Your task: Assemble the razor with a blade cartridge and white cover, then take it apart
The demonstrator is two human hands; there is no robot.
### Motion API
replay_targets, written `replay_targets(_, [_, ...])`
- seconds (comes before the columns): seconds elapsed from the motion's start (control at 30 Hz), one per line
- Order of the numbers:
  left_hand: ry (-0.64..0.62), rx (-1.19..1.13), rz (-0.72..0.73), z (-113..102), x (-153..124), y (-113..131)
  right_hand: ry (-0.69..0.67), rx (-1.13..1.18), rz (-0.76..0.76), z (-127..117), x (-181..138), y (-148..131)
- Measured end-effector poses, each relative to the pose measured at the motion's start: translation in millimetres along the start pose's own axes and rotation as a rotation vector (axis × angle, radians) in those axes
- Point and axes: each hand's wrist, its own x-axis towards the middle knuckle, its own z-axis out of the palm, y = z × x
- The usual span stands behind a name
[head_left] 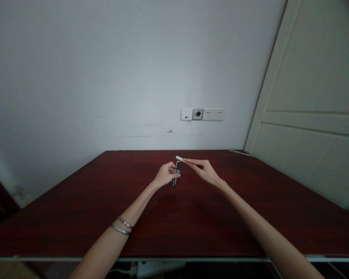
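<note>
Near the middle of the table, my left hand (165, 174) is closed around a slim, upright black-and-silver object with a bent top (175, 181). Its kind is too small to make out. My right hand (205, 170) pinches a thin white piece with a rounded end (179, 158) between thumb and fingers. The white piece lies slantwise just above the bent top of the slim object. Whether the two touch or are joined I cannot tell. Both hands are raised over the dark red tabletop (128, 186).
A pale wall stands behind the table, with a row of switches and sockets (213, 114). On the right a light panelled door (311, 97) leans over the table's edge. Below the front edge, a white object (157, 267) shows in part.
</note>
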Motion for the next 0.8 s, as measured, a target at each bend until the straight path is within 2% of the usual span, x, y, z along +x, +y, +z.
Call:
replay_targets(0.07, [0.0,-0.003,-0.002,-0.4,-0.1,1.0,-0.045,0.001,-0.012,-2.9,0.2,-0.1])
replay_targets(0.3, [0.015,-0.012,0.037,-0.5,-0.7,2.8,0.053,-0.019,0.006,-11.4,1.8,-6.0])
replay_targets(0.47, [0.03,-0.04,0.061,-0.2,-0.6,4.5,0.056,0.059,0.016,2.9,-6.2,-22.9])
replay_targets(0.6, [0.017,-0.051,0.105,-0.1,-0.5,6.1,0.067,0.095,0.024,14.7,-12.4,-21.7])
replay_targets(0.8, [0.011,-0.067,0.09,-0.8,-2.2,8.5,0.245,0.03,0.143,7.0,-15.9,-4.8])
